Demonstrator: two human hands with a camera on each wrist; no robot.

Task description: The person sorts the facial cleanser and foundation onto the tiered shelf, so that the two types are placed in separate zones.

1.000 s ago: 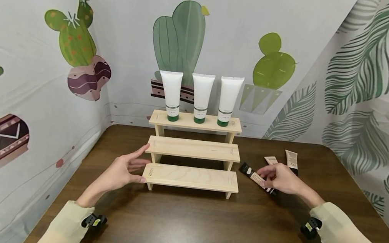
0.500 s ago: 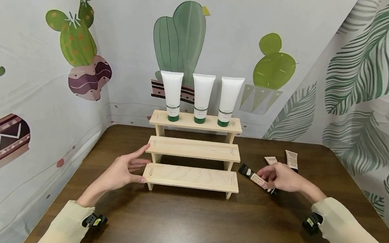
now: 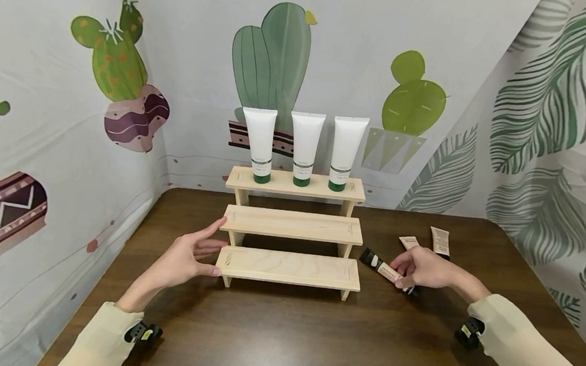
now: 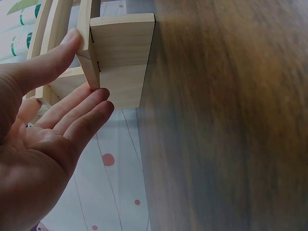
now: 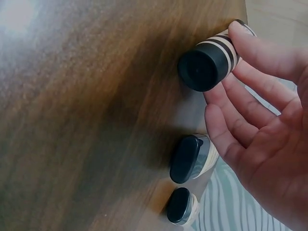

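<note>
A pale wooden three-step display stand [image 3: 285, 267] stands on the brown table. My left hand [image 3: 179, 259] touches its left end, thumb at the lowest shelf and forefinger at the middle one, with fairly straight fingers. Between thumb and fingers, my right hand [image 3: 428, 268] pinches a cosmetic tube [image 3: 381, 267] with a pinkish label and a dark flat end. This tube is low over the table to the right of the stand; its black cap [image 5: 198, 68] faces the right wrist view. Three white squeeze tubes [image 3: 305, 143] with green caps stand upright on the top shelf.
Two smaller beige tubes, one pale [image 3: 409, 242] and one with a dark cap [image 3: 439, 241], lie beyond my right hand. A cloth [image 3: 346, 48] printed with cacti and leaves hangs behind the table [image 3: 280, 333].
My right hand and its tube have shifted only slightly. My left hand stays at the stand, and the white tubes have not moved.
</note>
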